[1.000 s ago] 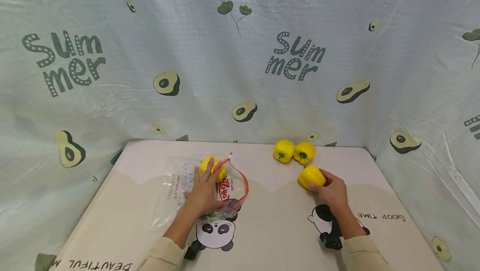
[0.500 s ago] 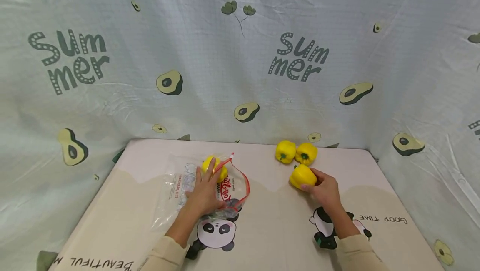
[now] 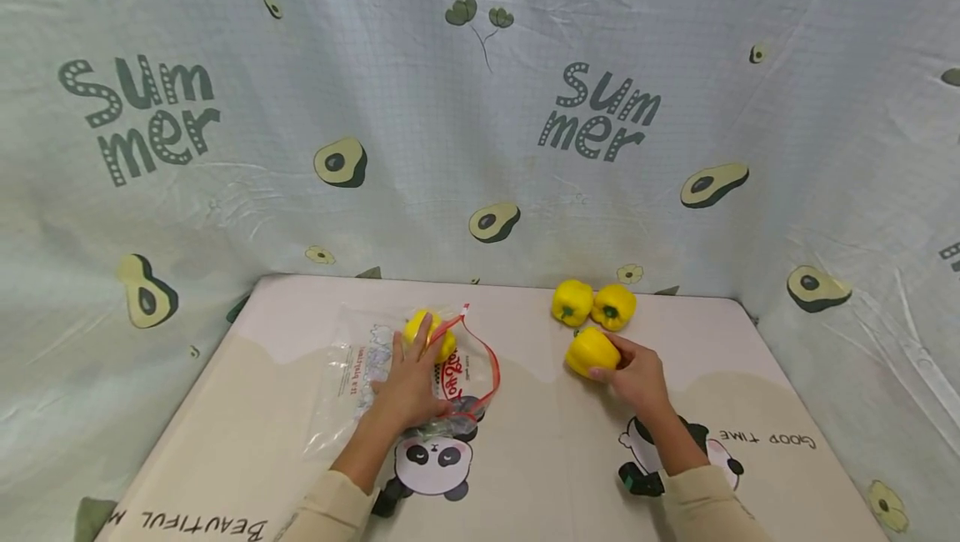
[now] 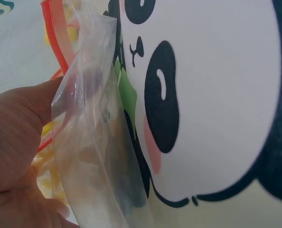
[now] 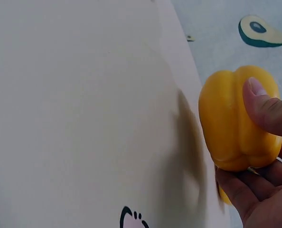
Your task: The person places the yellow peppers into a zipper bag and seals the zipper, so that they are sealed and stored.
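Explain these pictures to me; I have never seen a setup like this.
There is no machine here: a person's bare left hand and right hand do the work. The wide pictures come from a camera worn on the head, looking forward and down; the two close-ups come from cameras on the wrists, one each. On the table lies a clear bag. The left hand rests spread over it, above a first pepper that seems to be inside. The right hand grips a second pepper; a third pepper and fourth pepper sit together near the far edge.
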`<state>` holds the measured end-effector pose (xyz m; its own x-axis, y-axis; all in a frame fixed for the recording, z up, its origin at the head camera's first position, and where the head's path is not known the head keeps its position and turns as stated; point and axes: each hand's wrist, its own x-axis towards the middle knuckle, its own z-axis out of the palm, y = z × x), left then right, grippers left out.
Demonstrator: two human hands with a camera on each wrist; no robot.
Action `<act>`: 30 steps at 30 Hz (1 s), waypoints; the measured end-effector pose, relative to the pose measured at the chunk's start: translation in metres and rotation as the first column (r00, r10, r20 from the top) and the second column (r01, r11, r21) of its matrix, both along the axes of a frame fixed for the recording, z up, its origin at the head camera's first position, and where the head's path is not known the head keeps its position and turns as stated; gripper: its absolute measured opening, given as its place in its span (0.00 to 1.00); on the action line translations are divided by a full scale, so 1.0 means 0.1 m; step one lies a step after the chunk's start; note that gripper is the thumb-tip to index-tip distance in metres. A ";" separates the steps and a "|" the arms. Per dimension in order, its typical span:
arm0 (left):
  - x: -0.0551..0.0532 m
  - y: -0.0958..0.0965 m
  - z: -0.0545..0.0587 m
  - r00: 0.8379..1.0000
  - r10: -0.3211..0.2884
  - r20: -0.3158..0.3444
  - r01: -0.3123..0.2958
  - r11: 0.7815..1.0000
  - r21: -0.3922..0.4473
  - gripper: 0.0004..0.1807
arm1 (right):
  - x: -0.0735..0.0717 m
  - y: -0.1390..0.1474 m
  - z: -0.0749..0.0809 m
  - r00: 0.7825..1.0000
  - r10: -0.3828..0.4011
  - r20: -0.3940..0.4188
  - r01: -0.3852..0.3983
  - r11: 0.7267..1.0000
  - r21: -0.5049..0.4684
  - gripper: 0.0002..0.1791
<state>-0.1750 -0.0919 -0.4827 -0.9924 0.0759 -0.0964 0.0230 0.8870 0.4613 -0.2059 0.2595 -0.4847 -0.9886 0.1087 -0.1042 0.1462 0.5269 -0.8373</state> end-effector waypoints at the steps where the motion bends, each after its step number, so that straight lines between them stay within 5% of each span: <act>1: 0.00 0.00 0.00 1.000 0.000 -0.001 0.000 1.000 0.001 0.61 | 0.00 -0.01 0.00 1.000 0.002 0.001 -0.002 1.000 -0.003 0.40; 30: 0.00 -0.01 0.01 1.000 -0.006 -0.003 0.006 1.000 -0.004 0.61 | 0.04 -0.40 0.03 0.996 0.078 -0.034 -0.078 0.997 -0.006 0.39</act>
<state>-0.1747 -0.0930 -0.4819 -0.9923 0.0816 -0.0934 0.0300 0.8888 0.4574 -0.2023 0.2200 -0.4817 -0.9970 0.0302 -0.0713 0.0764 0.5294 -0.8449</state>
